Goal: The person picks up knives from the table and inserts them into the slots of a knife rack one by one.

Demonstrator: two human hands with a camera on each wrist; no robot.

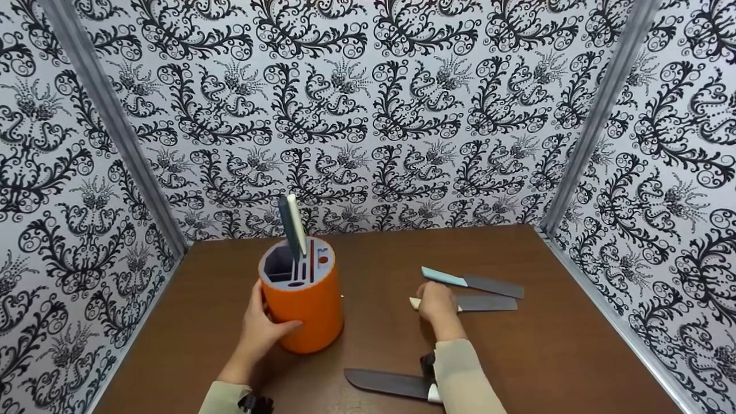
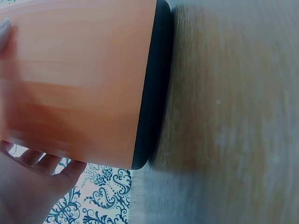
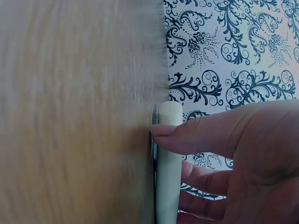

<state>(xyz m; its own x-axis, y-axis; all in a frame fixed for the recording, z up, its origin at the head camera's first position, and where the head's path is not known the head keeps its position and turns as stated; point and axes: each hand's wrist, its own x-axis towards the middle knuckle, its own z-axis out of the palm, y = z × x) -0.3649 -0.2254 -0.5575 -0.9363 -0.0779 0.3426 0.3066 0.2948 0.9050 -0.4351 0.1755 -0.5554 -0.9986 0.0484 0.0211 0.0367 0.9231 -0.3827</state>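
My left hand (image 1: 261, 328) holds the orange knife block (image 1: 313, 316) from its left side, thumb across the front and fingers behind. Two knives stand in its slots, one with a dark handle (image 1: 291, 230) and one with a cream handle (image 1: 297, 221). In the left wrist view, the block's black base (image 2: 154, 84) is at the wooden surface. With thumb and fingers, my right hand (image 1: 437, 302) grips the cream handle (image 3: 169, 177) of a knife whose grey blade (image 1: 489, 303) points right, low over the table. Part of that handle is hidden in the head view.
Just beyond lies a knife with a light blue handle (image 1: 444, 277), blade to the right. Nearer me, a broad dark-bladed knife (image 1: 388, 383) with a white handle lies partly under my right sleeve (image 1: 468, 374). Patterned walls (image 1: 368, 115) enclose the brown table (image 1: 379, 259).
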